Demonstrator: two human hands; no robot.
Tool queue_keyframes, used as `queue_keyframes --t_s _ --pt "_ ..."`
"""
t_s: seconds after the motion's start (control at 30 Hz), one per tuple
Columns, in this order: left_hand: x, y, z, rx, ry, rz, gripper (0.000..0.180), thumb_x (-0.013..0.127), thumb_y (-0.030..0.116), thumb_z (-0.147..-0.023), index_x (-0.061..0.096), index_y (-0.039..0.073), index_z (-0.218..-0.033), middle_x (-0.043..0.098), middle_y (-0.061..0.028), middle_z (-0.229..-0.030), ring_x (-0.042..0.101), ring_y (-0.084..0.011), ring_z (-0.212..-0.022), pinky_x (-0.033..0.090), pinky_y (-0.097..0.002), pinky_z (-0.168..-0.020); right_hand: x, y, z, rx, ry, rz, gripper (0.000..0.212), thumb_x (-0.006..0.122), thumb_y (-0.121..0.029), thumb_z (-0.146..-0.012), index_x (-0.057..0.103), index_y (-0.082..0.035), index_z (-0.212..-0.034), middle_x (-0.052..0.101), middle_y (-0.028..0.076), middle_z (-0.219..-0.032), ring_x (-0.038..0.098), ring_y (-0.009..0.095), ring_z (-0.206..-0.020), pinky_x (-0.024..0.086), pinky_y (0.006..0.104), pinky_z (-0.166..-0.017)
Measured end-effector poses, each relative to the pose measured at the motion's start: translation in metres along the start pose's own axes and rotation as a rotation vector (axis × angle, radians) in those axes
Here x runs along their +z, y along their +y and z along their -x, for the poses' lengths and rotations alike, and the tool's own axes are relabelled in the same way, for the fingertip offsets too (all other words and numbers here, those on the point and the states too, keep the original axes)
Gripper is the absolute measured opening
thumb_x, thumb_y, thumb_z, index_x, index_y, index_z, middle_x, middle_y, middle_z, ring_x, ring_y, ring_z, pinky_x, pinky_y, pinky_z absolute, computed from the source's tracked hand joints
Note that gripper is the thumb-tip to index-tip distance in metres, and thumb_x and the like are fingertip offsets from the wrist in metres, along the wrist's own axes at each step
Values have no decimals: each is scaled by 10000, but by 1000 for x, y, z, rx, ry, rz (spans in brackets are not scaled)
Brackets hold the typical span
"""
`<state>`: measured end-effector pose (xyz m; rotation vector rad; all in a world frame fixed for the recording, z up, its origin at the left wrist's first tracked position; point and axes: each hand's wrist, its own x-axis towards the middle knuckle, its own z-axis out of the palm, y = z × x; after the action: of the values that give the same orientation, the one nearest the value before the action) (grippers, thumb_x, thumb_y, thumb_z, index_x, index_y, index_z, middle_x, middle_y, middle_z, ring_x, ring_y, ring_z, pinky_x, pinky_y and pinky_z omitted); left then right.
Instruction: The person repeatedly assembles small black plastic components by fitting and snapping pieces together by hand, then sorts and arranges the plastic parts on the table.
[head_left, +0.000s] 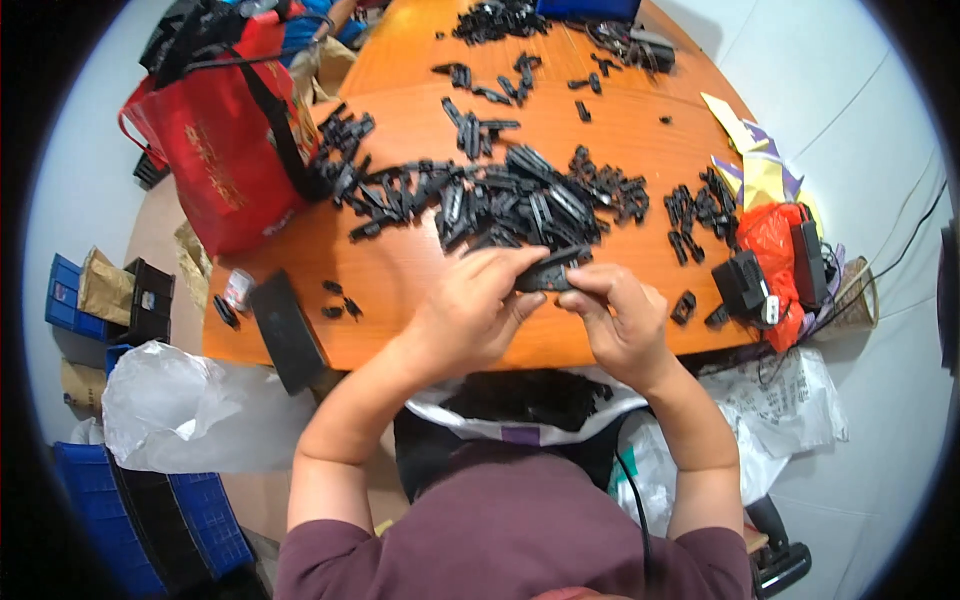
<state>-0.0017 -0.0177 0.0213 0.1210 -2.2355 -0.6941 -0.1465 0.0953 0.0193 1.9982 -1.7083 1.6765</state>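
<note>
Between my two hands, just above the table's near edge, is a small black plastic part (543, 278). My left hand (478, 300) pinches its left end between thumb and fingers. At the other end, the thumb and forefinger of my right hand (622, 315) close on it. The fingers cover much of the part, so its exact kind does not show. Right behind the hands lies a large heap of long black plastic parts (525, 200). Smaller black pieces (610, 185) spread to the right of that heap.
A red bag (215, 150) stands on the table's left, with a black flat box (287, 330) at the near left edge. On the right sit a black device (740, 283) and a red plastic bag (775, 235). An open sack (525, 400) of dark pieces is at my lap.
</note>
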Motion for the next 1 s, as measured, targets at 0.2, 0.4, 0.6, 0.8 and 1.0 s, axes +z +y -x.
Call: queue_keyframes --t_s 0.2,0.4,0.6,0.8,1.0 --pt "-4 0 4 -35 -22 -13 339 673 43 -734 550 -10 -1046 597 -143 -829 582 -307 -734 459 -362 -641 6 -6 2 -12 20 9 249 695 5 -730 576 1 -948 611 133 -820 613 282 -690 491 324 -587" --pt "-2 -4 12 81 -20 -99 325 689 46 -703 562 -8 -998 595 -133 -793 583 -303 -704 462 -357 -607 -4 -8 -5 -87 -158 258 397 709 -20 -652 572 -23 -1025 590 123 -887 592 278 -721 494 333 -615" --pt "-8 1 26 14 -116 -121 363 711 72 -682 567 9 -1009 609 -136 -768 605 -291 -686 483 -347 -581 -6 -13 6 43 -254 173 262 697 -78 -702 598 -24 -939 567 96 -768 580 272 -677 469 350 -563" --pt "-2 -2 46 -316 -298 68 468 739 139 -685 586 44 -1117 646 -116 -933 618 -292 -825 501 -368 -708 -15 -21 50 161 -584 282 210 704 -174 -718 607 -48 -854 575 97 -733 592 285 -644 465 354 -544" --pt "10 -66 19 -245 26 -563 208 687 164 -717 648 64 -896 606 -88 -783 594 -270 -793 480 -366 -708 -20 12 48 248 -479 456 175 690 -194 -745 626 -64 -843 587 87 -742 601 275 -683 474 361 -577"
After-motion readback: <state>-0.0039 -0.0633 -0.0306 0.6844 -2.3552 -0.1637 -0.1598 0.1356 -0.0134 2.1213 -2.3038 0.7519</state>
